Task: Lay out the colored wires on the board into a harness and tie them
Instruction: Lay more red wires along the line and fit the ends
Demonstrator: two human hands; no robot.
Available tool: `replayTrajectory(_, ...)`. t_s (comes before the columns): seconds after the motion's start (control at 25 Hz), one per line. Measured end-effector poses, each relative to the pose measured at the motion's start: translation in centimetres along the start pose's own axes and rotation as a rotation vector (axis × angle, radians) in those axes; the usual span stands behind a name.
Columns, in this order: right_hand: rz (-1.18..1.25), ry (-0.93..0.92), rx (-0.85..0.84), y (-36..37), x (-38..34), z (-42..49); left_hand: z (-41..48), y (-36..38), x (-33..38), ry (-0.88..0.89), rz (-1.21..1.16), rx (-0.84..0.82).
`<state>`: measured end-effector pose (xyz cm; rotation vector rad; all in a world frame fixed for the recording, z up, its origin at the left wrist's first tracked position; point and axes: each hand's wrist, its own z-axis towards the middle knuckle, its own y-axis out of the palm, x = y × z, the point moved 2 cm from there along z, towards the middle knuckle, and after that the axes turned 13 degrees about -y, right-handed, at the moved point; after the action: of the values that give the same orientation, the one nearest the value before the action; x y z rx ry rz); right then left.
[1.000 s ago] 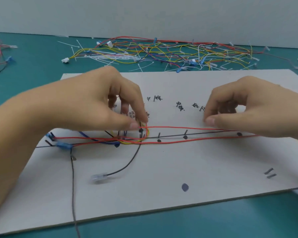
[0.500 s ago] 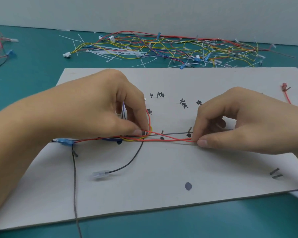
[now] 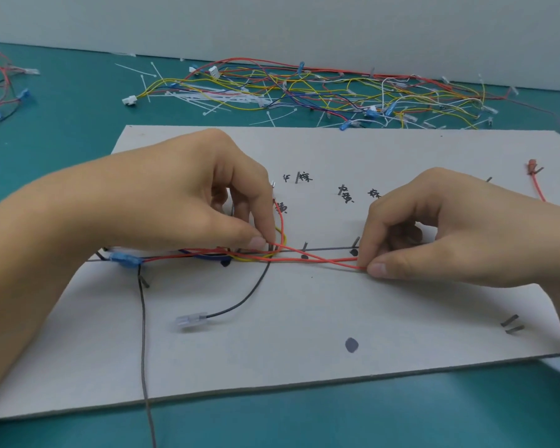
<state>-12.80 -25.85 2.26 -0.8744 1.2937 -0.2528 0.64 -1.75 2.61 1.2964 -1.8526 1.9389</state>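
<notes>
While the red wire [image 3: 320, 260] is stretched left to right across the board's [image 3: 304, 350] middle, its right end is pinched by the right hand [image 3: 434, 227]; its bend is clamped in the left hand's [image 3: 188, 202] fingers [image 3: 256, 242].

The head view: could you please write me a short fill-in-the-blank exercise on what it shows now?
The left hand and right hand both pinch the red wire, which lies across the ____.
The sleeved terminal near the left wrist is coloured ____.
The lead ending in the clear connector is ____.
Missing: board; blue; black.
</notes>
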Motion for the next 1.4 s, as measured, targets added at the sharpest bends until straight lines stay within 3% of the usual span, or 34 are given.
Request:
replayTrajectory(0.4,0.066,0.016,-0.01,0.0,0.1,0.2,-0.2,0.4,0.6,0.042,0.077,0.126)
replayTrajectory(0.8,0.085,0.032,-0.011,0.0,0.1,0.2,-0.7,0.3,0.7,-0.024,0.132,0.109)
replayTrajectory(1.08,-0.05,0.062,0.091,-0.2,0.2,0.3,-0.2,0.2,0.4,-0.002,0.092,0.2)
replayTrajectory(1.2,-0.103,0.081,0.128,-0.5,0.3,0.1,-0.2,-0.9,-0.2,0.043,0.062,0.349)
replayTrajectory(1.32,-0.119,0.1,0.151,-0.8,0.4,0.0,-0.5,-2.5,-1.4,-0.021,0.055,0.459)
replayTrajectory(1.4,-0.145,0.102,0.133,-0.7,0.4,0.0,-0.6,-3.0,-2.5,-0.113,0.113,0.41)
